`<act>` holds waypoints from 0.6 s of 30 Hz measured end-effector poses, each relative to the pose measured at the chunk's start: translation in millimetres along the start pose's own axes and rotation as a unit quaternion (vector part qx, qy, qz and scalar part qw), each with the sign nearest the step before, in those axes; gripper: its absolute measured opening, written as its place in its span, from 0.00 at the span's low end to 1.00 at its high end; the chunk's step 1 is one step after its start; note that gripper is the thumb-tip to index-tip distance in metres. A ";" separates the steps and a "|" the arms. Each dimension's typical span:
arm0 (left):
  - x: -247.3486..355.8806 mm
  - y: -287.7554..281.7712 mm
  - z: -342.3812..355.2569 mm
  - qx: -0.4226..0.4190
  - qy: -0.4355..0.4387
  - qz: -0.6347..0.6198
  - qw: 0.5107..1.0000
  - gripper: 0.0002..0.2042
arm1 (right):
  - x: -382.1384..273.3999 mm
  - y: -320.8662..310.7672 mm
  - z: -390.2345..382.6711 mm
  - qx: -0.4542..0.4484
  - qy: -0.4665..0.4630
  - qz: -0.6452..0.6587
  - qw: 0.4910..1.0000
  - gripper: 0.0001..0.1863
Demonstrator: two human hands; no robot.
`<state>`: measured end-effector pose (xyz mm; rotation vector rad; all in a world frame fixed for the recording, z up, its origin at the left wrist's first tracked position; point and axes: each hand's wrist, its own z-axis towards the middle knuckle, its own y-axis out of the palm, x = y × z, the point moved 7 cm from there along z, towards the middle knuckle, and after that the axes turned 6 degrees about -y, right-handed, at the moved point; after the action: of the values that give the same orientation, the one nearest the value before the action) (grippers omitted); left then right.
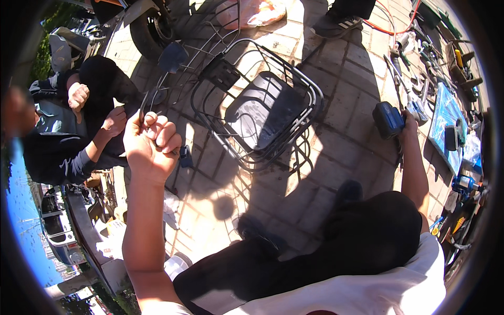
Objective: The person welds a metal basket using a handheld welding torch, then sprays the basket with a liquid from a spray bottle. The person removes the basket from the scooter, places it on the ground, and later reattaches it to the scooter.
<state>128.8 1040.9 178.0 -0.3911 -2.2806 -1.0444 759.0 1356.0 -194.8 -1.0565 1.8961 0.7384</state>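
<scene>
My left hand is raised at the left with its fingers curled closed. A thin, dark, curved metal rod sticks up beside the fingers and seems to be held there; its lower part is hidden. Out to the right, my right hand is wrapped round a cordless power tool with a blue and black battery end. The tool's working end is not clear. Between my hands, on the paving, lies a black wire basket with a dark flat panel in it.
A person crouches at the left, hands near mine. A tyre and a plastic bag are at the far side, with another person's shoe. Hand tools and a blue flat package lie along the right.
</scene>
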 end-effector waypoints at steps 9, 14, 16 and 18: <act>-8.4 -9.0 -17.1 -0.100 0.190 0.239 0.947 0.26 | -79.4 -4.1 -142.2 -0.091 -0.177 0.004 0.980 0.08; -22.8 10.3 20.8 0.017 0.208 0.470 0.857 0.17 | -105.3 31.4 -248.0 -0.326 -0.125 0.097 0.932 0.25; -29.5 14.9 26.6 0.002 0.126 0.428 0.895 0.18 | -98.8 48.2 -274.5 -0.380 -0.122 0.069 0.914 0.28; -25.5 23.3 23.3 -0.074 0.076 0.304 0.947 0.22 | -80.6 53.7 -291.9 -0.368 -0.082 0.031 0.926 0.28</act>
<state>150.8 1073.2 163.7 -0.9688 -1.7656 -0.8794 627.6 1183.0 22.8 -1.3232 1.5250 1.5994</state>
